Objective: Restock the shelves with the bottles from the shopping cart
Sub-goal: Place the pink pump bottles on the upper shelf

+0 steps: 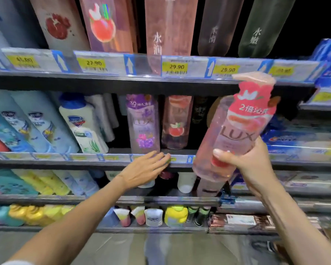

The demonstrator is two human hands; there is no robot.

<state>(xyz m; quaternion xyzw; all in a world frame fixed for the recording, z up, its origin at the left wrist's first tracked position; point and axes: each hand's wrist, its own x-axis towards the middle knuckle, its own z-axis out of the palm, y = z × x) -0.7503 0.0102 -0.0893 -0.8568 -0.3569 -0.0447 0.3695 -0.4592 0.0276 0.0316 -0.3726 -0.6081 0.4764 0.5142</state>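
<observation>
**Pink bottle held up to a stocked shop shelf**

A wall of dark shelving (103, 83) fills the view, four tiers showing, each edged with a strip of yellow price labels (177, 66). Bottles crowd every tier; the picture is blurred, so small print cannot be read.

On the right, the right hand (250, 165) grips a clear pink pump bottle (235, 131) marked LUX, fingers and thumb wrapped round its lower half. The bottle tilts with its pump head up and to the right, just in front of the second shelf's edge, near the viewer.

Behind it on that tier stand two similar bottles side by side: one purple bottle (143, 123) and one pink bottle on the shelf (177, 121).

The left hand (145, 169) holds nothing; its straight fingers rest on the shelf edge just below the purple bottle.
</observation>
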